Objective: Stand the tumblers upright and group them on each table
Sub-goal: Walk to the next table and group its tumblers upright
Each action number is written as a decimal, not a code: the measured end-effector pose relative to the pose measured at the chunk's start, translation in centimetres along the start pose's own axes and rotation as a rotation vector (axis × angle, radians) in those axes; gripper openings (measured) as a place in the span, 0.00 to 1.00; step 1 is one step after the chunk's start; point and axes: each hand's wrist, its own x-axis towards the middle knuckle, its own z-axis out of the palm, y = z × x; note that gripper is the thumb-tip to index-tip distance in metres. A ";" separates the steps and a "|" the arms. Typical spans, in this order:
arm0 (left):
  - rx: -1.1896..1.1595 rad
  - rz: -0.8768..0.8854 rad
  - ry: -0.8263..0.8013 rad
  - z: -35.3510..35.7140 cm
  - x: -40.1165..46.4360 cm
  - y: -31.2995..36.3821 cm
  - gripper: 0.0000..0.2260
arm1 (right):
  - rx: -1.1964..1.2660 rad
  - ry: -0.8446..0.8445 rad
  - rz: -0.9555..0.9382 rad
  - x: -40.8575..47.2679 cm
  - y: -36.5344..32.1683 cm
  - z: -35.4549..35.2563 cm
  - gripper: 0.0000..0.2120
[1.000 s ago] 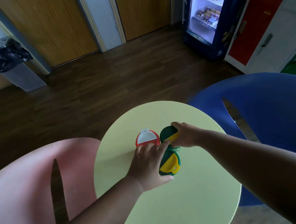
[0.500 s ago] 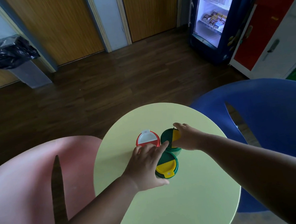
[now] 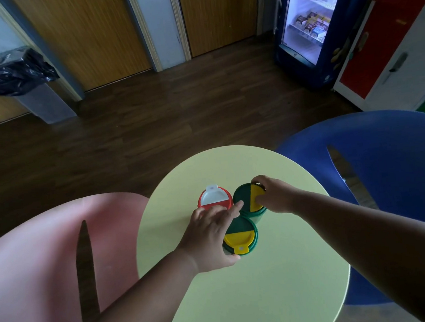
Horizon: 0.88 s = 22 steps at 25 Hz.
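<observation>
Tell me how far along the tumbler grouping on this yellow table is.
Done: red tumbler and both green tumblers stand upright, clustered. In hand: left hand on the near green tumbler, right hand on the far green tumbler. Left: release; other tables aren't visible.

Break room: drinks fridge, plastic chairs

The sides of all three tumblers are mostly hidden, only lids being shown from above. The near edge of the red tumbler is covered by the left hand. The right fingers are curled behind the far green tumbler. The table is cut off at the bottom edge. Items in the fridge are too small to be identified.
</observation>
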 end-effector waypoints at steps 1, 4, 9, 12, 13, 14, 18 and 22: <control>-0.004 -0.002 -0.004 0.0 -0.1 0.0 0.51 | 0.015 0.001 0.002 0.0 0.0 0.0 0.27; -0.006 -0.008 -0.023 0.1 -0.2 -0.2 0.50 | 0.059 0.013 0.012 0.2 0.1 0.1 0.27; -0.011 0.011 -0.016 0.1 -0.1 -0.4 0.49 | 0.020 0.035 -0.004 0.4 -0.1 0.0 0.23; -0.106 -0.033 0.082 -0.6 -0.2 -0.6 0.46 | 0.039 0.049 0.018 0.3 0.0 0.3 0.22; -0.161 -0.068 0.139 -0.8 -0.2 -0.7 0.43 | 0.044 0.067 0.035 0.3 0.1 0.6 0.22; -0.203 -0.105 0.194 -1.0 -0.1 -1.0 0.40 | 0.048 0.085 0.057 0.2 0.1 0.9 0.22; -0.257 -0.228 0.388 -1.2 1.3 -2.5 0.28 | 0.111 0.124 0.134 0.0 0.1 1.8 0.23; -0.217 -0.323 0.319 -1.6 3.4 -3.6 0.22 | 0.119 0.159 0.133 -0.2 0.1 2.0 0.22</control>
